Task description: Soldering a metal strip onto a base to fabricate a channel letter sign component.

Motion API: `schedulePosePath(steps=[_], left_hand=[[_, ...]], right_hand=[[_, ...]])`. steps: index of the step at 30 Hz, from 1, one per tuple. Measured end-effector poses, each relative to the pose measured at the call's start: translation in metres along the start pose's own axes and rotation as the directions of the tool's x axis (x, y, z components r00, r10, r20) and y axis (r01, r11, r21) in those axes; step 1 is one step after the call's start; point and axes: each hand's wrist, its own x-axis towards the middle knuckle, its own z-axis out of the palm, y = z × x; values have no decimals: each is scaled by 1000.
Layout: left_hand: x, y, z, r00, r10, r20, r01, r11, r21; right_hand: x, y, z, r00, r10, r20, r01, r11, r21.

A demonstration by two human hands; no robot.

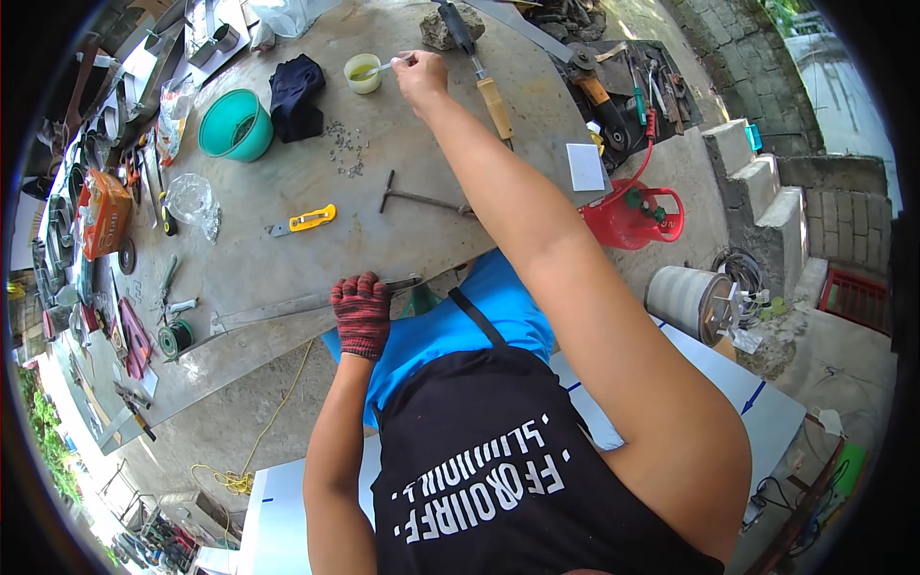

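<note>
My right hand (422,79) reaches to the far side of the metal worktable (259,259), its fingers pinching a thin pale stick-like tool (382,67). That tool's tip is in a small pale cup (356,84) of yellowish liquid; the exact kind of tool is too small to tell. At the near table edge, my left hand (360,316), in a red and black knit glove, is closed over a long flat metal strip (273,311). Between my hands lie a yellow utility knife (312,218), a T-shaped metal rod (417,197) and scattered small metal bits (348,151).
A green bucket (235,126) and dark cloth (297,96) stand left of the cup. Tools, metal pieces and an orange box (103,216) crowd the left side. A wooden-handled soldering tool (494,107), an angle grinder (599,101) and a red gas cylinder (623,222) are at right.
</note>
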Motion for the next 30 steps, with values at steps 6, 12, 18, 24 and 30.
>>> schedulePosePath(steps=[6, 12, 18, 24, 30], left_hand=[[-2, 1, 1, 1000, 8, -23, -9, 999, -33], [0, 1, -6, 1000, -2, 12, 3, 999, -45], [-1, 0, -11, 988, -46, 149, 57, 996, -71], [-3, -2, 3, 1000, 20, 16, -20, 999, -35], [-2, -2, 1, 999, 27, -38, -29, 999, -32]], right_hand=[[0, -8, -4, 987, -160, -27, 149, 961, -235], [-1, -32, -27, 896, -435, -90, 375, 850, -371], [-86, -131, -97, 952, -238, 190, 295, 876, -381], [-203, -106, -154, 761, -362, 538, 543, 810, -222], [-271, -75, -159, 603, -460, 652, 699, 698, -155]])
